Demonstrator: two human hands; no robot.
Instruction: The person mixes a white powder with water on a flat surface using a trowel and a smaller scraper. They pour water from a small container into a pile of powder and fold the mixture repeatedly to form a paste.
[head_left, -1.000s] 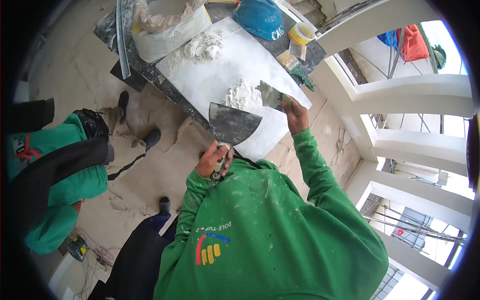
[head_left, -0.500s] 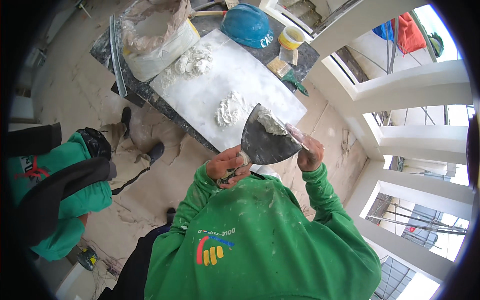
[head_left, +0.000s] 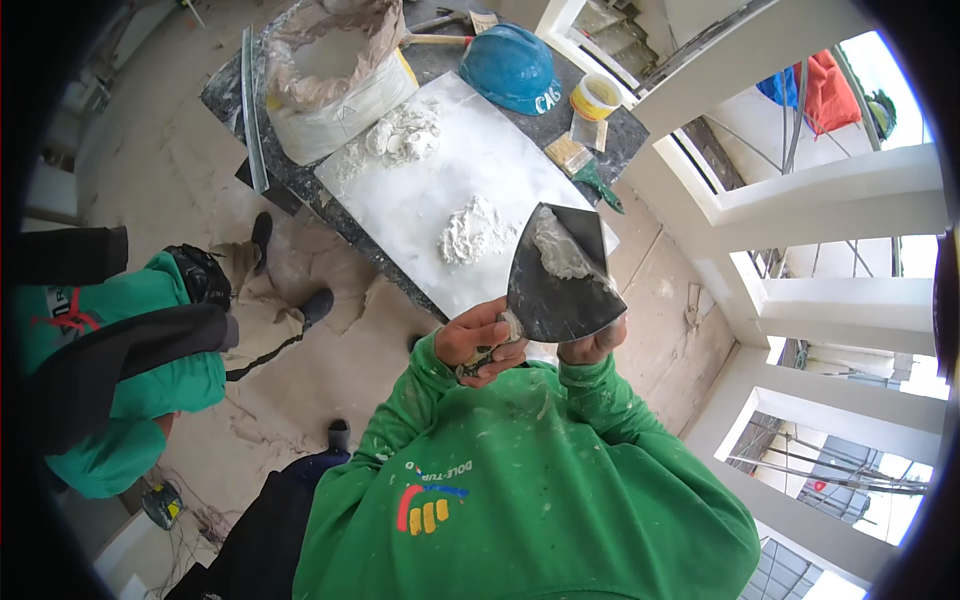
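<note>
My left hand (head_left: 480, 342) grips the handle of a wide putty knife (head_left: 560, 303), its dark fan-shaped blade tilted up in front of my chest. A smear of wet white putty (head_left: 558, 248) lies on the blade. My right hand (head_left: 594, 345) is closed at the blade's lower right edge. The blade hides most of its fingers and whatever they hold. A dark corner shows beyond the putty; I cannot tell whether it belongs to a second blade. Past the knife, a mound of putty (head_left: 477, 230) sits on a white board (head_left: 385, 200), with a lumpier pile (head_left: 402, 135) farther back.
An open sack (head_left: 345, 118) stands at the table's far left beside a metal strip (head_left: 254, 120). A blue hard hat (head_left: 508, 68), a yellow-and-white tub (head_left: 596, 97) and a green-handled brush (head_left: 590, 178) lie at the far right. A person in green (head_left: 175, 385) is at left; window openings line the right.
The putty knife has swung more upright and shifted right. My right hand has moved left, partly behind the blade. The putty on the blade looks flatter and more spread.
</note>
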